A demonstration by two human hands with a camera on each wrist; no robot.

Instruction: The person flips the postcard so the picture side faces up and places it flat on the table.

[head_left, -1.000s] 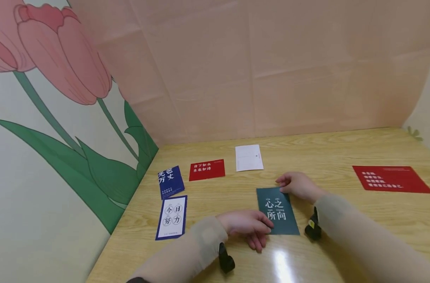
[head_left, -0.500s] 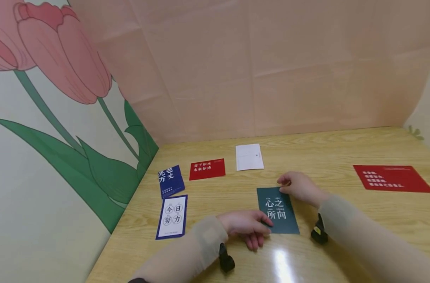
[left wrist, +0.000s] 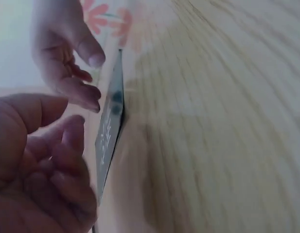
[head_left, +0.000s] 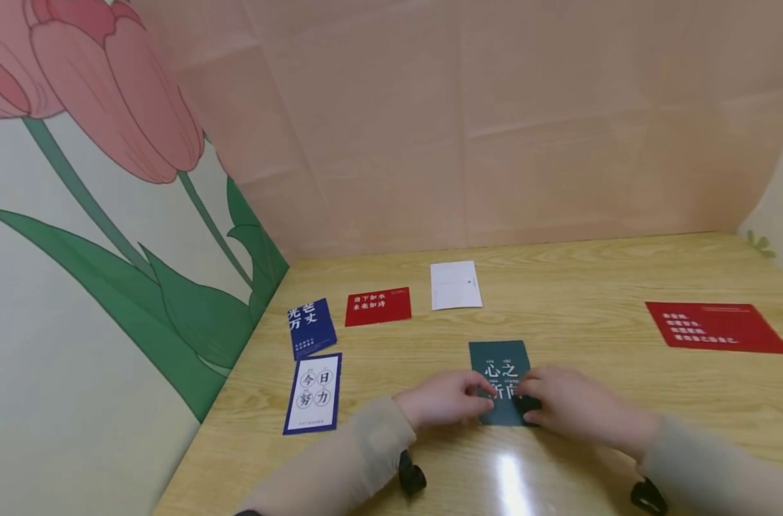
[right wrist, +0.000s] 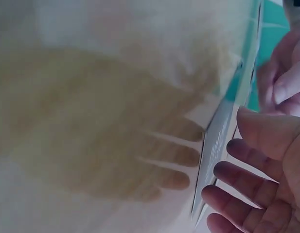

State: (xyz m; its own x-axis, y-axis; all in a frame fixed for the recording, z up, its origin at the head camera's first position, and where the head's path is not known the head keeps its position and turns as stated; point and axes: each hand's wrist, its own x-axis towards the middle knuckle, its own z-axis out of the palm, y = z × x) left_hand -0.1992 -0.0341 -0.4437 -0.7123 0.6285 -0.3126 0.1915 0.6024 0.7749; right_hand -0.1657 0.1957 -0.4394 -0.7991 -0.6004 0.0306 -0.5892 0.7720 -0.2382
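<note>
A dark teal card (head_left: 499, 351) with white characters lies flat on the wooden table. My left hand (head_left: 443, 400) hovers at its left edge, fingers loosely bent and holding nothing. Over the card's right side is my right hand (head_left: 581, 407), hiding part of the lettering. In the right wrist view, the right hand (right wrist: 266, 179) has spread, relaxed fingers just above the card (right wrist: 214, 145). The left wrist view shows a small gap between the left hand (left wrist: 47, 165) and the card (left wrist: 106, 138); nothing is pinched.
At the left lie a blue card (head_left: 311, 330) and a blue-bordered white card (head_left: 312, 394). Farther back are a red card (head_left: 378, 307) and a white card (head_left: 455, 285). Another red card (head_left: 716, 327) is at the right. A pink sheet (head_left: 468, 129) covers the back wall.
My right hand has let go of the card's upper right corner and moved down toward me, over its right side. My left hand has lifted slightly from the card. The card stays put.
</note>
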